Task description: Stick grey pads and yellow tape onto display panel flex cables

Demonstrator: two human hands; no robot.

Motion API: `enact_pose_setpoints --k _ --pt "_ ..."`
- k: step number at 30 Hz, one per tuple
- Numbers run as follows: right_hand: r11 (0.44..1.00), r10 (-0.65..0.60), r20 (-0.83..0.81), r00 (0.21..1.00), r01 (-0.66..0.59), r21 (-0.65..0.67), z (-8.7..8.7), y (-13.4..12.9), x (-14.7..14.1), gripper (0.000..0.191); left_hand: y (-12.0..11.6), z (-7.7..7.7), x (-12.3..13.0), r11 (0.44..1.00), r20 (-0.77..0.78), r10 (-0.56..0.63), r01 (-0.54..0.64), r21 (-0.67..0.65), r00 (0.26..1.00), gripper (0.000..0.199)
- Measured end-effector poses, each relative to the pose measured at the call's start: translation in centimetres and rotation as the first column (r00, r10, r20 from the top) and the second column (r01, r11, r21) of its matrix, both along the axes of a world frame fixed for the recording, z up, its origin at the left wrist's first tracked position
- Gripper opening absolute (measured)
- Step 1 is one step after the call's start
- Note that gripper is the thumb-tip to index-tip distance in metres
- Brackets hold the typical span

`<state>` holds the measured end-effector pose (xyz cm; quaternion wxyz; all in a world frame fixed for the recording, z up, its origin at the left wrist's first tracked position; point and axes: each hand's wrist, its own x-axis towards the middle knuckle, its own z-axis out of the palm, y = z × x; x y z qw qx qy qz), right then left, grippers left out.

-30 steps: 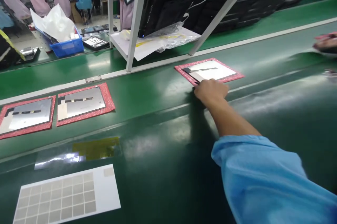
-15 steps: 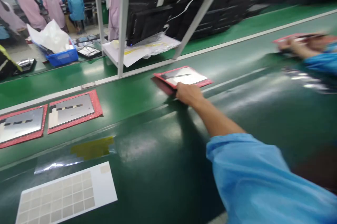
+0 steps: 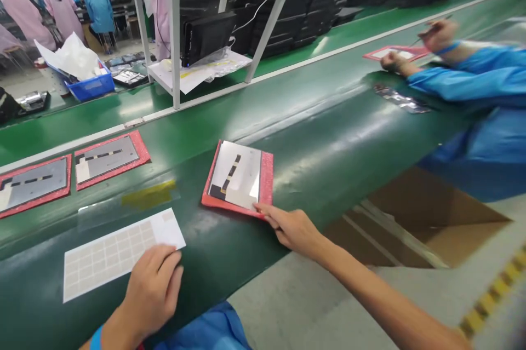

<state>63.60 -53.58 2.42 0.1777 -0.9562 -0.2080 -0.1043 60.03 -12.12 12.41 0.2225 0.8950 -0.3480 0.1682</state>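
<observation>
While the right hand (image 3: 287, 224) pinches the red wrap (image 3: 267, 180) by its near corner at frame centre, seemingly to support the panel (image 3: 249, 175) atop it | the left hand (image 3: 154, 290), lower left, curls at the label sheet (image 3: 117, 254), grip unclear

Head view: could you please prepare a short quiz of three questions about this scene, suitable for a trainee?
1. What does the right hand hold?
A) the blue bin
B) a red wrap with a panel on it
C) the yellow film

2. True or false: in the picture, the left hand covers part of the near edge of the white sheet.

3. How many other red wraps lie at the left of the picture, each with a panel on it?

Key: 1. B; 2. true; 3. two.
</observation>
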Motion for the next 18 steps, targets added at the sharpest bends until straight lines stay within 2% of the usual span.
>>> enact_pose_setpoints --k 2,3,4,6,8,10,11,12,14,18 --pt "0.998 0.047 0.003 0.999 -0.047 0.051 0.2 0.6 -3.4 0.051 -3.5 0.1 2.9 0.992 -0.040 0.027 -0.021 0.125 0.999 0.026" --pt "0.994 0.043 -0.019 0.999 -0.041 0.097 0.5 0.8 -4.6 0.046 -5.1 -0.2 4.1 0.971 -0.054 0.038 -0.024 0.238 0.998 0.031" --pt "0.988 0.010 -0.057 0.998 -0.001 0.156 0.8 0.9 -5.5 0.040 -6.7 -0.6 5.2 0.957 -0.070 0.038 -0.016 0.288 0.997 0.035" --pt "0.942 -0.169 -0.152 0.974 0.204 0.265 1.5 1.2 -6.0 0.036 -9.1 -1.8 6.4 0.936 -0.092 0.031 0.003 0.351 0.995 0.046" --pt "0.823 -0.440 -0.219 0.871 0.489 0.288 2.1 1.8 -5.3 0.046 -10.6 -3.1 6.6 0.922 -0.103 0.024 0.018 0.386 0.994 0.055" --pt "0.694 -0.649 -0.269 0.711 0.699 0.174 2.5 2.9 -3.9 0.055 -11.3 -4.1 5.9 0.907 -0.110 0.020 0.029 0.421 0.994 0.062" --pt "0.656 -0.702 -0.294 0.648 0.750 0.086 2.7 3.6 -3.3 0.057 -11.3 -4.4 5.3 0.899 -0.111 0.015 0.035 0.437 0.994 0.063" --pt "0.643 -0.726 -0.320 0.609 0.766 -0.002 2.8 4.4 -2.9 0.057 -11.3 -4.6 4.6 0.891 -0.107 0.012 0.039 0.452 0.994 0.064" --pt "0.653 -0.734 -0.352 0.581 0.746 -0.132 3.0 5.7 -2.6 0.055 -11.0 -4.6 3.1 0.876 -0.087 0.004 0.038 0.480 0.996 0.064" --pt "0.684 -0.718 -0.348 0.602 0.703 -0.195 3.0 6.7 -3.2 0.056 -10.0 -4.1 0.7 0.853 -0.027 -0.009 0.022 0.522 1.000 0.061"
